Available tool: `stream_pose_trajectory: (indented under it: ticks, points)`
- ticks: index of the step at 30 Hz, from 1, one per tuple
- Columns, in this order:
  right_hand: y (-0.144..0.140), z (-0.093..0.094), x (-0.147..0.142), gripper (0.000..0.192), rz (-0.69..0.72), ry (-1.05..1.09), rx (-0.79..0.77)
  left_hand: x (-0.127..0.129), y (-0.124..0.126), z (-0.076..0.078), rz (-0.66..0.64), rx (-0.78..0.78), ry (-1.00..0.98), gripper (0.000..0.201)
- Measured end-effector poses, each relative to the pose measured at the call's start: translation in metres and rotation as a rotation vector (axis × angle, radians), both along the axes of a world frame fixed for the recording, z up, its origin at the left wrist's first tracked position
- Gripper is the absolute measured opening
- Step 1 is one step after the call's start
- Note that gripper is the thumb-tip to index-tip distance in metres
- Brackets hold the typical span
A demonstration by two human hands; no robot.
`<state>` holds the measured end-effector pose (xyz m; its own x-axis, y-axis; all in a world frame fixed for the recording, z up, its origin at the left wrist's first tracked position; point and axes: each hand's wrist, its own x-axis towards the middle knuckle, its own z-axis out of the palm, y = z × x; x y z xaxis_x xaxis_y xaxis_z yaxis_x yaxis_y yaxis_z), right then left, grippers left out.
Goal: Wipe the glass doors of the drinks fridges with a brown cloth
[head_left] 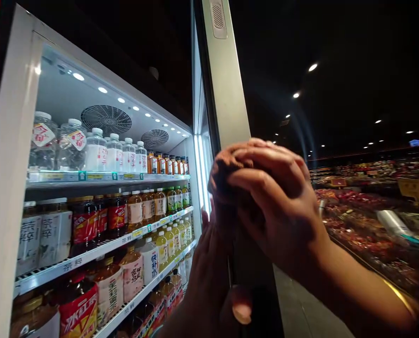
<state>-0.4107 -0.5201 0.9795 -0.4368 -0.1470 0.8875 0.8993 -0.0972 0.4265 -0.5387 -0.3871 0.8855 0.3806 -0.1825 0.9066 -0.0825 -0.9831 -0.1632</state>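
My right hand [283, 197] is closed over a bunched brown cloth [225, 162], which it presses against the edge of an open fridge door [228, 98]. Lower down, in shadow, my left hand [209, 267] is wrapped round the same door, with its thumb on the near side and its fingers toward the lit inside. The door stands upright, with a pale metal frame and a small ribbed plate [217, 16] near its top. Part of the door's edge is hidden behind both hands.
To the left, a lit drinks fridge [22, 141] holds shelves of bottles, with clear bottles [96, 152] on top and red-labelled bottles [84, 220] below. Price strips line the shelf edges. On the right are a produce display [357, 220], a white roll [394, 225] and grey floor [301, 305].
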Motion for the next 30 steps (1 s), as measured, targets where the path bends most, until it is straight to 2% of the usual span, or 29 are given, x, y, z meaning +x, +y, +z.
stream_pose_trajectory:
  ticks: [2, 3, 7, 9, 13, 15, 17, 21, 23, 25, 30]
  points:
    - [0.001, 0.013, -0.004, 0.022, -0.038, 0.009, -0.004, 0.004, 0.003, 0.009, 0.008, 0.034, 0.022, 0.084]
    - [0.0, 0.014, -0.005, 0.022, -0.056, 0.003, -0.02, 0.005, 0.003, 0.014, -0.008, 0.049, 0.033, 0.085]
    - [-0.011, -0.003, -0.002, 0.018, -0.109, -0.088, -0.131, 0.015, -0.003, 0.031, -0.174, 0.128, 0.079, 0.075]
    - [-0.016, -0.001, 0.003, 0.017, -0.163, -0.119, -0.152, 0.027, -0.003, 0.038, -0.225, 0.172, 0.077, 0.073]
    - [-0.02, 0.036, 0.016, 0.02, -0.337, -0.05, -0.09, 0.06, 0.003, 0.045, -0.253, 0.205, 0.079, 0.084]
    - [-0.019, 0.048, 0.023, 0.024, -0.405, -0.008, -0.055, 0.079, 0.006, 0.046, -0.278, 0.236, 0.089, 0.085]
    - [-0.019, 0.045, 0.031, 0.026, -0.475, 0.014, -0.047, 0.098, 0.008, 0.048, -0.315, 0.268, 0.094, 0.084]
    - [-0.021, 0.013, 0.053, 0.021, -0.628, 0.024, -0.054, 0.134, 0.007, 0.055, -0.367, 0.331, 0.1, 0.076]
    - [-0.025, 0.003, 0.066, 0.018, -0.678, 0.016, -0.029, 0.151, 0.004, 0.061, -0.377, 0.378, 0.092, 0.075]
    - [-0.03, 0.005, 0.079, 0.018, -0.718, 0.018, -0.016, 0.166, 0.002, 0.068, -0.379, 0.428, 0.082, 0.077]
    - [-0.039, 0.028, 0.106, 0.023, -0.805, 0.081, -0.009, 0.195, 0.011, 0.085, -0.351, 0.472, 0.069, 0.078]
